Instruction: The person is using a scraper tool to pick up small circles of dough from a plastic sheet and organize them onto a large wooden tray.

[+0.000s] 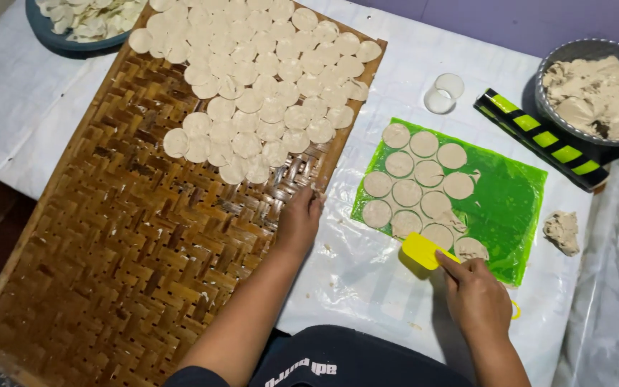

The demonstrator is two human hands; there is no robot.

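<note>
No packages, labels, signs or screens anywhere on the table (8, 129)

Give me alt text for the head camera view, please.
A person's right hand slides a yellow scraper under cut dough rounds on a green sheet, while the left hand rests on the edge of a woven bamboo tray.

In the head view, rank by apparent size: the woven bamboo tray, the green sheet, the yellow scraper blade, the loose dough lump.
1. woven bamboo tray, by far the largest
2. green sheet
3. yellow scraper blade and loose dough lump: these look alike, so no ranking between them.
</note>
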